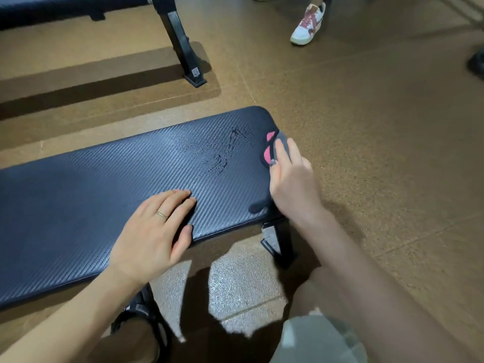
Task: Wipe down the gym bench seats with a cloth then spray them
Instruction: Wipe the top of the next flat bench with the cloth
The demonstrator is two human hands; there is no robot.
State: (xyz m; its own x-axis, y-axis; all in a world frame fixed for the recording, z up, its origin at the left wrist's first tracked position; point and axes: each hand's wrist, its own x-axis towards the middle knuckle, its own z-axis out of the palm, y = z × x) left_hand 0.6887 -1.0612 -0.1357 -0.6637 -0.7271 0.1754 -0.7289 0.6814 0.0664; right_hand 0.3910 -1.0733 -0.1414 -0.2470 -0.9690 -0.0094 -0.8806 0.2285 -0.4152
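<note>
Bench seat (110, 179), streaked wet near its right end. Right hand (290, 179) grips dark-and-pink cloth (272, 150) at that end; left hand (154, 231) rests flat, fingers (180, 197) straight, on the padding.

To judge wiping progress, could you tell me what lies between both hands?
Head view: only bare bench seat with wet streaks between left hand and right hand.

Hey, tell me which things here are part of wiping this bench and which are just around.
Part of the job:
- dark blue textured padded bench seat, with wet streaks
- dark grey and pink cloth, under the right hand
- left hand, flat on the seat

Just around:
- second dark bench, beyond
- white and red sneaker
- brown speckled floor
</note>
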